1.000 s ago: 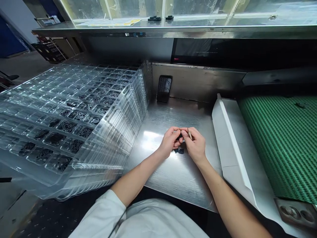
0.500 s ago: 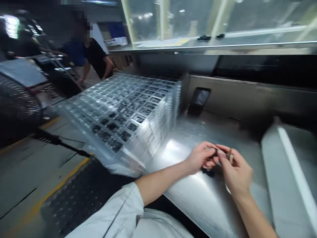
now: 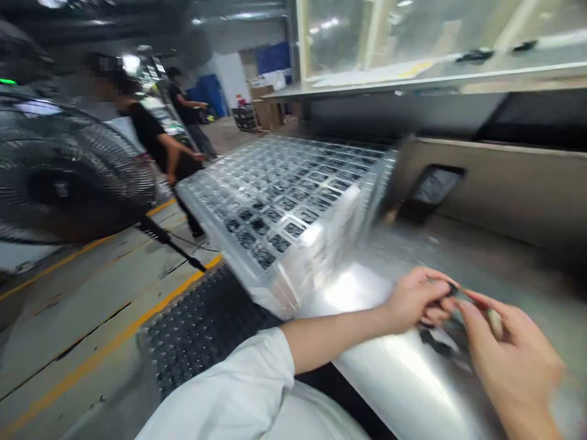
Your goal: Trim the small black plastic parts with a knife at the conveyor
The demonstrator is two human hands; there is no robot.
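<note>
My left hand (image 3: 419,299) is closed in a pinch around a small dark piece (image 3: 452,288) above the metal worktop (image 3: 408,379). Facing it, my right hand (image 3: 516,345) has thumb and forefinger brought together at the same piece, with a small pale object (image 3: 495,322) lying against its curled fingers. Blur and the fingers hide what exactly these are. Beneath the hands, a dark item (image 3: 438,342) rests on the worktop. To the left stands a stack of clear compartment trays (image 3: 293,235), many cells of the top one filled with dark round parts.
A black framed device (image 3: 431,189) leans by the back wall. Above runs a shelf (image 3: 413,79). On the left are a large fan (image 3: 68,177), a black studded mat (image 3: 197,324) and yellow floor lines (image 3: 114,339). Beyond the trays, one person (image 3: 151,134) stands near another (image 3: 186,107).
My view has swung left, so trays, worktop and hands appear further right. Both hands stay together at the small dark piece. More of the fan and a second person show clearly.
</note>
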